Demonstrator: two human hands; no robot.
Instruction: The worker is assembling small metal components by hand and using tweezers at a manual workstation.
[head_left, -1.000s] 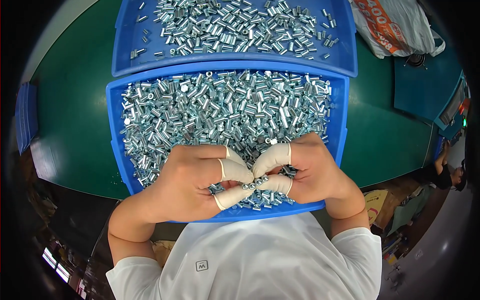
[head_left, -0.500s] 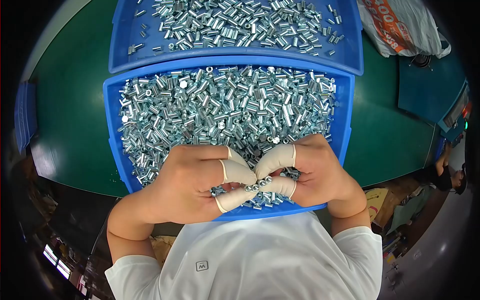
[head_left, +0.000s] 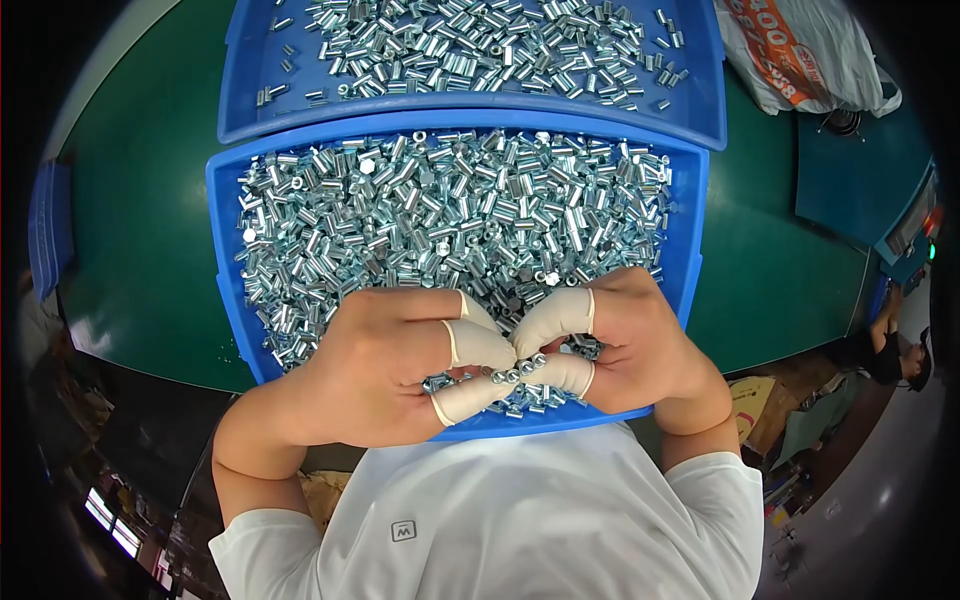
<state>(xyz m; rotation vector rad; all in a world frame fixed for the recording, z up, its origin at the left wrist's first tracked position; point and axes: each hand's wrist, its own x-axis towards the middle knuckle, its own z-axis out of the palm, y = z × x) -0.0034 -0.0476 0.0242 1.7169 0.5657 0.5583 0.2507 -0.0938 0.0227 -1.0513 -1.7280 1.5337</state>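
Where fingertips meet, metal sleeves [head_left: 510,376] — between left hand [head_left: 385,365], right hand [head_left: 625,345]

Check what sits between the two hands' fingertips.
In the head view, a short row of small metal sleeves is pinched between the left hand and right hand.

1 crumpled white plastic bag [head_left: 805,55] with orange print lies top right — on the green table [head_left: 150,250].

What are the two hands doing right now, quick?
Left hand: closed, pinching a short row of small metal sleeves above the blue tray.
Right hand: closed, pinching the same row from the other end.
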